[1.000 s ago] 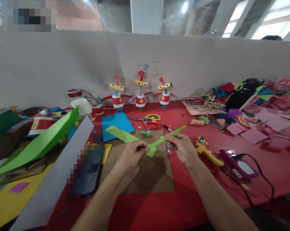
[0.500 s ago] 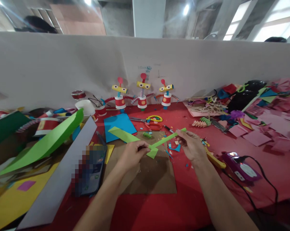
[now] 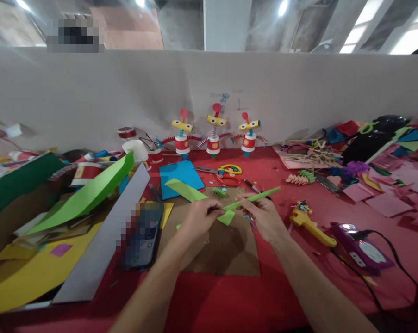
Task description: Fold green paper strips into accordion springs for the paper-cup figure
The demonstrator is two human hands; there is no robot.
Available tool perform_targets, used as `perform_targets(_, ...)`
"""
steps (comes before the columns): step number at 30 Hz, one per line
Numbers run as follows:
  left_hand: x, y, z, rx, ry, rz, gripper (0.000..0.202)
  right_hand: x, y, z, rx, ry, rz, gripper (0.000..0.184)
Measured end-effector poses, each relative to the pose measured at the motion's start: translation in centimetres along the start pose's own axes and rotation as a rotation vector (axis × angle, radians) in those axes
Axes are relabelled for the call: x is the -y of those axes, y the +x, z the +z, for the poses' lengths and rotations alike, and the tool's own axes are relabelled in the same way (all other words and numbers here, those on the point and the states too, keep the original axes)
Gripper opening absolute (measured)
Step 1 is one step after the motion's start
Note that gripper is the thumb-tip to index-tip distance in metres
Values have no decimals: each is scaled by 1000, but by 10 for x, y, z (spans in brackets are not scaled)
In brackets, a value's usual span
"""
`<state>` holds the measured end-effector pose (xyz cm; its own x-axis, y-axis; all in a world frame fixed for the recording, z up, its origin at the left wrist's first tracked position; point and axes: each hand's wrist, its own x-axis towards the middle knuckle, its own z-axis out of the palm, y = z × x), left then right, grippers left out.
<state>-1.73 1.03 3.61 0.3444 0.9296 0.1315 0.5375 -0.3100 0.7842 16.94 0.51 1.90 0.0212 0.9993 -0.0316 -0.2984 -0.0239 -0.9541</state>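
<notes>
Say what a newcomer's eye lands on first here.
Probably the three robot-like figures with yellow heads, standing in a row on the red table in front of the pale partition. Next, the bright green paper strip pinched in the left hand and right hand above the brown board. Then the yellow glue gun beside the purple device at right.

parts of the green strip [image 3: 269, 192] are hidden by the left hand [image 3: 203, 217] and the right hand [image 3: 262, 213]. the phone [image 3: 148, 243] is partly blurred, the blue writing [image 3: 224, 97] is too small to be read, and the pink papers [image 3: 391, 201] are cut off at right.
</notes>
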Motion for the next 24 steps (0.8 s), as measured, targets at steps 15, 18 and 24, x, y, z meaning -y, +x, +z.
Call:
perform_targets(15,-1,0,2,-650,-615,-302,38,-5,10,-5,-310,370,-143,20)
perform_targets(18,-12,-1,24,-232,-1029,-278,27,-15,3,5,-221,366,-77,19)
perform_targets(24,-18,-3,39,-302,-1208,-348,20,-24,-9,16,-78,313,1,18)
